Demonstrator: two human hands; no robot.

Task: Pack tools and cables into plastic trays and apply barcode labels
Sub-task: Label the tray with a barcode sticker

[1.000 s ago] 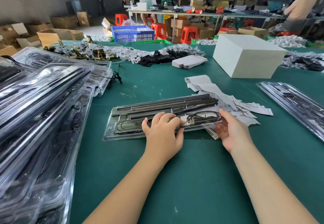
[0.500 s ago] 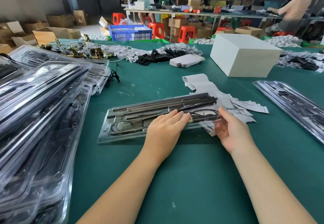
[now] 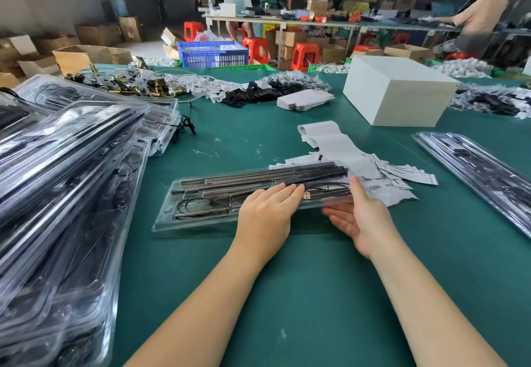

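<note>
A clear plastic tray (image 3: 201, 218) lies across the green table in front of me. It holds long dark rods (image 3: 258, 177), a coiled black cable (image 3: 198, 207) and a USB plug (image 3: 309, 195). My left hand (image 3: 267, 214) presses flat on the tray's middle with straight fingers. My right hand (image 3: 362, 217) holds the tray's right end, thumb on top and fingers underneath, and that end is a little off the table. Barcode labels (image 3: 379, 187) and a white backing strip (image 3: 330, 136) lie loose just behind and right of the tray.
A tall stack of packed clear trays (image 3: 57, 180) fills the left side. More trays (image 3: 482, 171) lie at the right edge. A white box (image 3: 396, 93), flat white cartons (image 3: 304, 99), black and white small parts (image 3: 258, 90) and brass hardware (image 3: 115, 79) sit further back.
My left hand's fingers went from curled to flat on the tray. My right hand slid its fingers under the tray's right end, which has risen slightly.
</note>
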